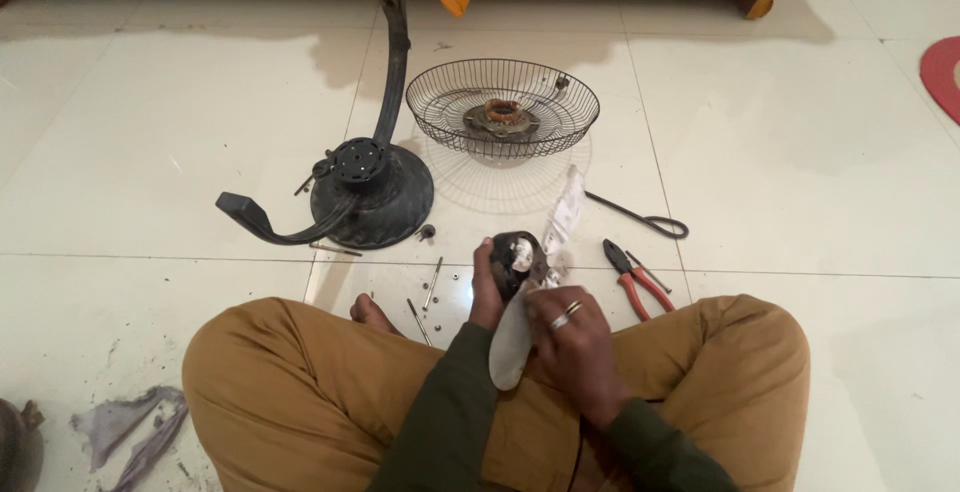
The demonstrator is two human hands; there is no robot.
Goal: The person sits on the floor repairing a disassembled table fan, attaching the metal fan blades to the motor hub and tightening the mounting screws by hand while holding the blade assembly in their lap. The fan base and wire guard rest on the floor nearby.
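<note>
1. Head view: the person sat cross-legged on the tiled floor (800, 152), and the left hand (487, 287) was clamped around a small dark motor part (520, 257), held up just above the knees.
2. The right hand (575, 337), rings on two fingers, was closed on a pale cloth (512, 342) pressed against the underside of that part.
3. Judgement: the wiping looked best done with the left hand keeping the part steady while the cloth worked in short strokes, over the lap so nothing dropped among the loose bolts (432, 284).
4. Around them: red-handled pliers (632, 277) lay just right of the hands, a dark looped tool (640, 217) beyond, a wire fan guard (503, 107) with a rusty hub further out, and the black fan base (370, 192) with its curved arm to the left.
5. A crumpled grey rag (135, 432) lay by the left knee.
6. Hard to tell: the white bits on the part's top face were too small to identify, the cloth hid its lower side, and the objects at the far left, the top and the right edge were cut off.
</note>
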